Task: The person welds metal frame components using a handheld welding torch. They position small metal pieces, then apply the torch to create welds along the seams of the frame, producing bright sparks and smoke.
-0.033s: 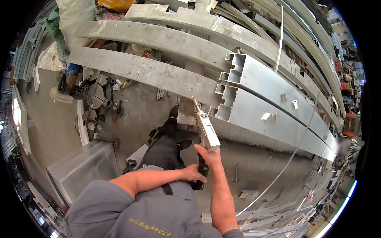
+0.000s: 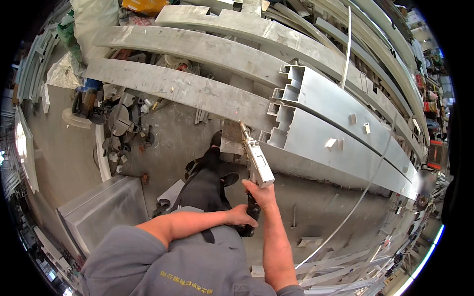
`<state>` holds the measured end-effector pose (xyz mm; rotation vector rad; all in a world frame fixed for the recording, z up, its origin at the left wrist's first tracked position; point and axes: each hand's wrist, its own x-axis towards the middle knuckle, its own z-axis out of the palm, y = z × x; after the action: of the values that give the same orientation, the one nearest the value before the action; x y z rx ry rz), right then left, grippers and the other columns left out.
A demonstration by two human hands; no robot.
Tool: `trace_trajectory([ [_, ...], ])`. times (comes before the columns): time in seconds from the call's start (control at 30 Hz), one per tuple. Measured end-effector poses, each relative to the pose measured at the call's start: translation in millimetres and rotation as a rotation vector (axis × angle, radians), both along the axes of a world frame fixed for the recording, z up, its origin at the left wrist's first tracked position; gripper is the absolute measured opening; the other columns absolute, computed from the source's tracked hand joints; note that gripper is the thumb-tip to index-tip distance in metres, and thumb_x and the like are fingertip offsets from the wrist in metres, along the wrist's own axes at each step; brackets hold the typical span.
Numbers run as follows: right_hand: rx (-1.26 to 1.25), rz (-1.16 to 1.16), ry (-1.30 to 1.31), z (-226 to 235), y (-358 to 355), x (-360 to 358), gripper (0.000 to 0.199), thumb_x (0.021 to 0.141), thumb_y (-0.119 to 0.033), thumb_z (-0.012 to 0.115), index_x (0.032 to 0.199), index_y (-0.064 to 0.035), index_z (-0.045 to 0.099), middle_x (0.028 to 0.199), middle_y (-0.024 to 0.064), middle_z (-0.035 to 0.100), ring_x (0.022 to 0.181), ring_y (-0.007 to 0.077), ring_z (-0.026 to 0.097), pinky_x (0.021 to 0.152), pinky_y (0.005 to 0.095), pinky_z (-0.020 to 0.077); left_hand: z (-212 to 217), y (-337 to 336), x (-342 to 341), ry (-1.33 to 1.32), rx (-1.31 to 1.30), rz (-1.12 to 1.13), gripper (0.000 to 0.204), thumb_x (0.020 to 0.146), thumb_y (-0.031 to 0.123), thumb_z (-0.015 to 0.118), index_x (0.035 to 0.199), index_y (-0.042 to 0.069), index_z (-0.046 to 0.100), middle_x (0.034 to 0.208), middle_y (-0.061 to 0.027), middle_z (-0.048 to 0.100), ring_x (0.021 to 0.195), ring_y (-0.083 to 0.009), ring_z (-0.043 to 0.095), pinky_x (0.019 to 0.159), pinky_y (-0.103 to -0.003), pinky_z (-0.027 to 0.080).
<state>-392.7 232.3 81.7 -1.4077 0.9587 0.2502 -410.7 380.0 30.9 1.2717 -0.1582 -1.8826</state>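
A handheld welding gun (image 2: 257, 162) with a boxy silver body, a brass-coloured tip and a dark handle points away from me. My right hand (image 2: 262, 193) is closed round the top of the handle, just behind the body. Lower down, my left hand (image 2: 240, 216) wraps the dark grip, its fingers partly hidden. The tip appears beside the near edge of a long grey metal beam (image 2: 197, 93); contact cannot be told. Right of the tip lie two silver aluminium profiles (image 2: 321, 135) (image 2: 335, 106) with open, stepped ends, resting across the beams.
Small metal pieces (image 2: 367, 129) sit on the profiles. A cut-off saw (image 2: 126, 116) stands on the floor at left, among scraps. Nearer is a large metal box (image 2: 106, 207). A thin pale strip (image 2: 358, 204) curves across the right side. Stacked metal lengths fill the far right.
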Motion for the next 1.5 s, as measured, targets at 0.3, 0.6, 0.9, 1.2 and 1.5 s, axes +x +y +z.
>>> trace_trajectory([
  [0.3,0.000,-0.150,-0.010,-49.1,7.6,-49.7,0.033,0.078,-0.016,0.074,0.101,0.0041,0.062,0.072,0.0042,0.063,0.062,0.0120,0.060,0.054,0.0311,0.0497,-5.7,5.9,-41.3,0.100,0.145,-0.035,0.034,0.070,0.018,0.080,0.097,0.004,0.063,0.084,-0.0055,0.063,0.076,-0.0187,0.061,0.070,-0.034,0.050],
  [0.6,0.244,-0.177,-0.040,-65.3,2.6,-47.5,0.038,0.076,-0.008,0.072,0.110,0.0040,0.059,0.073,0.0049,0.063,0.058,0.0123,0.059,0.053,0.0301,0.0477,-13.2,20.0,-64.4,-0.002,0.144,0.077,0.031,0.075,0.019,0.078,0.096,0.003,0.062,0.086,-0.0054,0.063,0.077,-0.0185,0.059,0.070,-0.034,0.047],
  [0.9,0.169,-0.173,-0.052,-49.5,6.9,-43.1,0.031,0.076,-0.012,0.075,0.099,0.0041,0.062,0.071,0.0039,0.063,0.059,0.0123,0.059,0.055,0.0305,0.0482,-5.1,21.6,-55.5,-0.014,0.158,-0.004,0.031,0.078,0.024,0.080,0.093,0.004,0.061,0.086,-0.0050,0.063,0.079,-0.0166,0.059,0.071,-0.034,0.048],
  [1.2,-0.154,-0.052,-0.099,-33.4,27.6,-46.4,0.038,0.076,-0.014,0.077,0.106,0.0020,0.061,0.080,0.0067,0.066,0.074,0.0141,0.061,0.070,0.0330,0.0537,0.7,30.0,-39.7,-0.105,0.050,-0.007,0.037,0.077,0.020,0.082,0.101,0.000,0.063,0.094,-0.0054,0.067,0.088,-0.0162,0.062,0.082,-0.034,0.051],
  [1.5,-0.174,-0.167,-0.095,-38.6,15.5,-28.0,0.033,0.076,-0.015,0.080,0.097,0.0023,0.061,0.075,0.0043,0.063,0.067,0.0110,0.055,0.062,0.0320,0.0515,12.6,11.1,0.6,-0.189,0.049,-0.103,0.038,0.071,0.023,0.082,0.094,0.001,0.062,0.086,-0.0064,0.066,0.081,-0.0162,0.063,0.076,-0.033,0.051],
])
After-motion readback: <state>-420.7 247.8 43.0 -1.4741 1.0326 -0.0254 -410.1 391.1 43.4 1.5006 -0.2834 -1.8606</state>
